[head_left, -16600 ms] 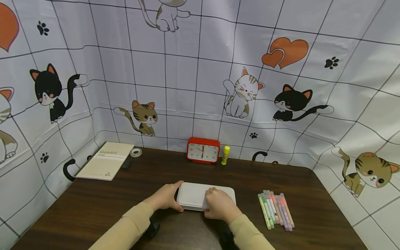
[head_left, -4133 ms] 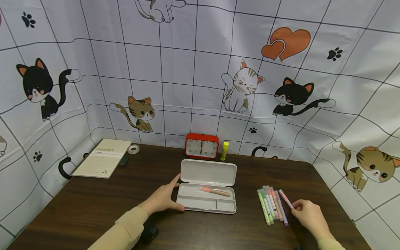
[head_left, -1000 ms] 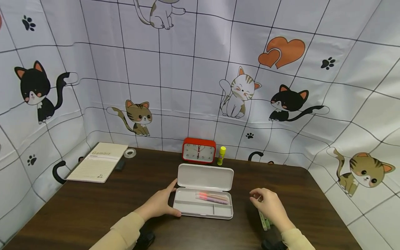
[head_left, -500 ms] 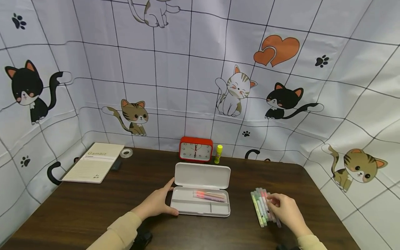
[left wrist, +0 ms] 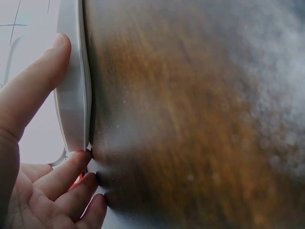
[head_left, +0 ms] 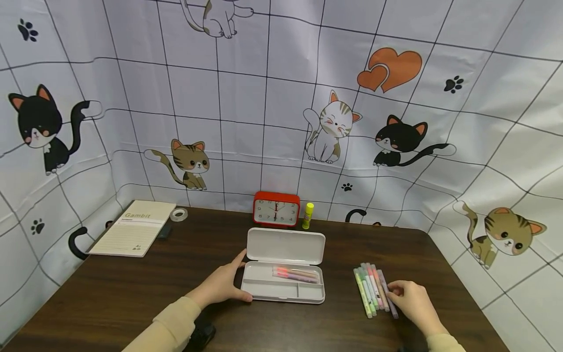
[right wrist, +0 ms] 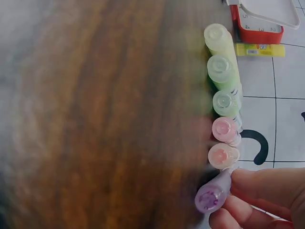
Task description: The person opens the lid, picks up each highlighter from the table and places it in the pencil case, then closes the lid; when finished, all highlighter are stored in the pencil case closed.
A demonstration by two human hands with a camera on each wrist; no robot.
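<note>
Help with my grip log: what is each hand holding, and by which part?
The right hand pinches the purple marker around its middle; the left hand holds the case by its left end.

We have left hand (head_left: 222, 285) at 7 o'clock, thumb (left wrist: 35, 82) spread wide of the fingers (left wrist: 76, 198), gripping; right hand (head_left: 412, 299) at 4 o'clock, thumb and bent fingers pinching. Cream sleeves (head_left: 169, 325) on both, left showing longer than right.

- A study corner, by its dark-brown wood-grain desk (head_left: 334, 325)
- Behind, 12 o'clock: white cat-printed sheet (head_left: 242, 93), red rectangular clock (head_left: 276, 209)
- 10 o'clock: cream paper notebook (head_left: 134, 228)
- 3 o'clock: slim pastel markers (head_left: 371, 290)
</note>
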